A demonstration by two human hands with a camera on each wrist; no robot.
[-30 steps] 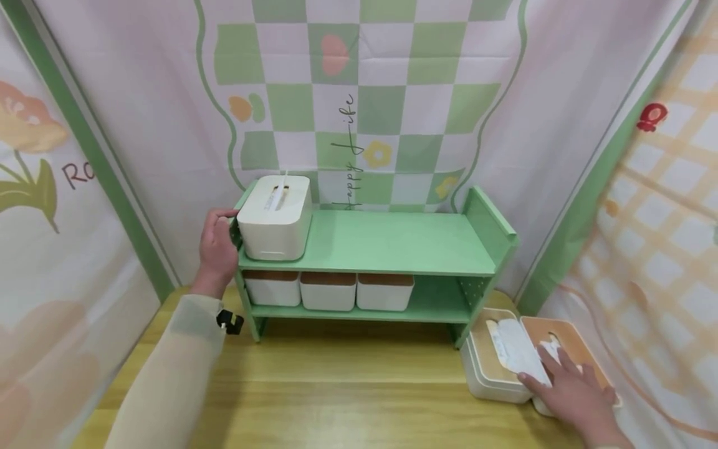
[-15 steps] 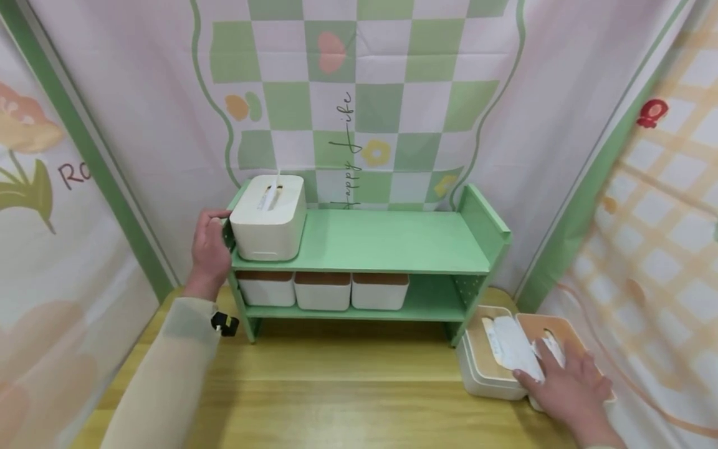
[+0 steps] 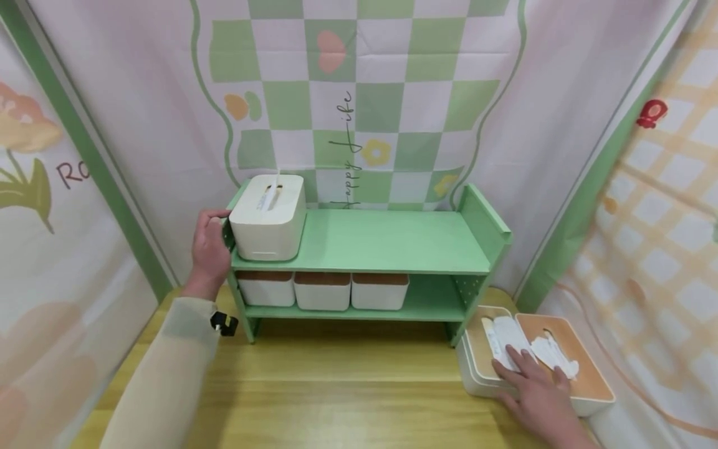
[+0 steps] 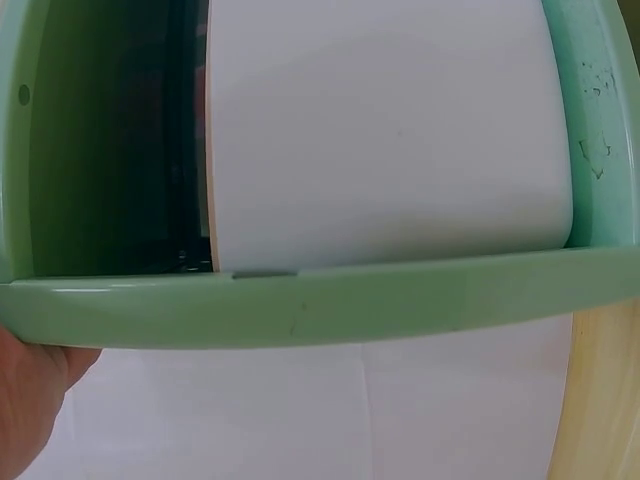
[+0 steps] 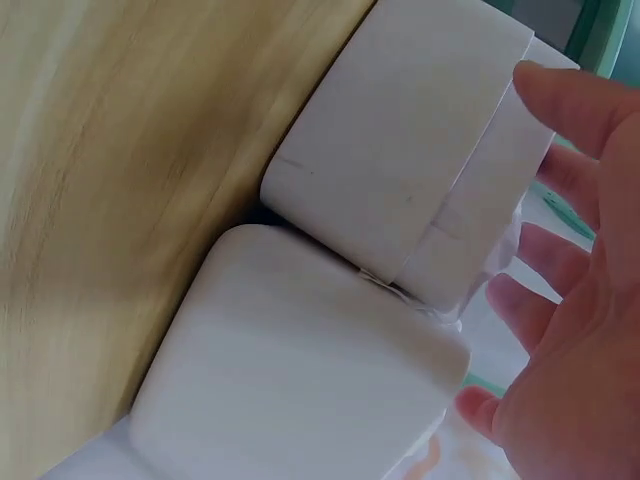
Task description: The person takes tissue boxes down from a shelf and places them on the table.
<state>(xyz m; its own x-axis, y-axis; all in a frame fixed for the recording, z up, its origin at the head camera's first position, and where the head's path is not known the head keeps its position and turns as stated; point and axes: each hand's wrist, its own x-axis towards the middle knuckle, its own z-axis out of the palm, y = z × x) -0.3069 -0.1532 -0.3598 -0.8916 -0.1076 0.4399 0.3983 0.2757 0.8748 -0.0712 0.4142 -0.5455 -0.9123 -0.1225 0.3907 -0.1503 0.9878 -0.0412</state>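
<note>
My left hand grips the left side panel of a green two-tier shelf, beside a white tissue box on its top tier. In the left wrist view, part of that hand shows under the panel's edge. To the right of the shelf stand two tissue boxes with wood-coloured lids, a left one and a right one, each with white tissue on top. My right hand is over the left box's front right corner, fingers spread; the right wrist view shows them along its lid.
Three small white bins with brown tops sit in a row on the lower tier, with bare shelf to their right. A wooden table bears everything. Printed curtains hang behind and at both sides.
My right hand has moved left, from the right tissue box to the left one, uncovering the right box's lid and tissue. The left hand stays on the shelf's side panel.
</note>
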